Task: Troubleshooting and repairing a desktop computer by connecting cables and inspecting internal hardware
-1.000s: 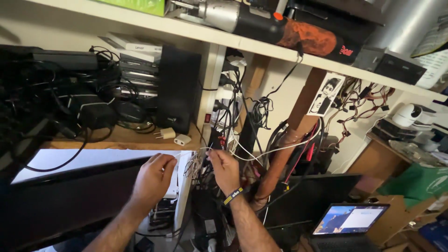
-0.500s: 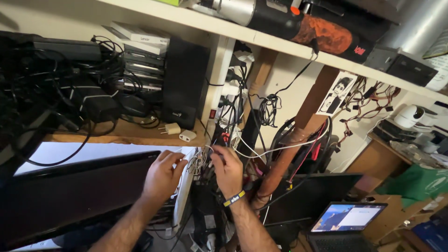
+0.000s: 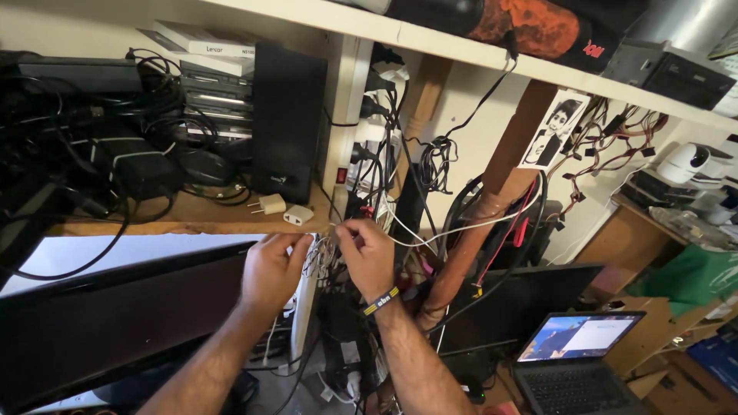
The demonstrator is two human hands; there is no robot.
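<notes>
My left hand (image 3: 274,270) and my right hand (image 3: 367,257) meet at a tangle of thin wires (image 3: 323,253) in front of the white shelf post (image 3: 344,115). Fingers of both hands pinch the wires. A white cable (image 3: 453,228) runs from the tangle to the right. My right wrist wears a yellow and black band (image 3: 381,301). The exact wire ends between my fingers are too small to make out.
A black monitor (image 3: 115,323) stands at the lower left, a second dark screen (image 3: 523,300) at the right, an open laptop (image 3: 576,353) below it. The wooden shelf (image 3: 177,219) holds a black box (image 3: 288,123), stacked devices, cables and two white plug adapters (image 3: 284,210). A brown pipe (image 3: 469,246) runs beside the cables.
The view has shifted slightly closer and downward. Both hands stay at the wire tangle, their fingers moved closer together on it.
</notes>
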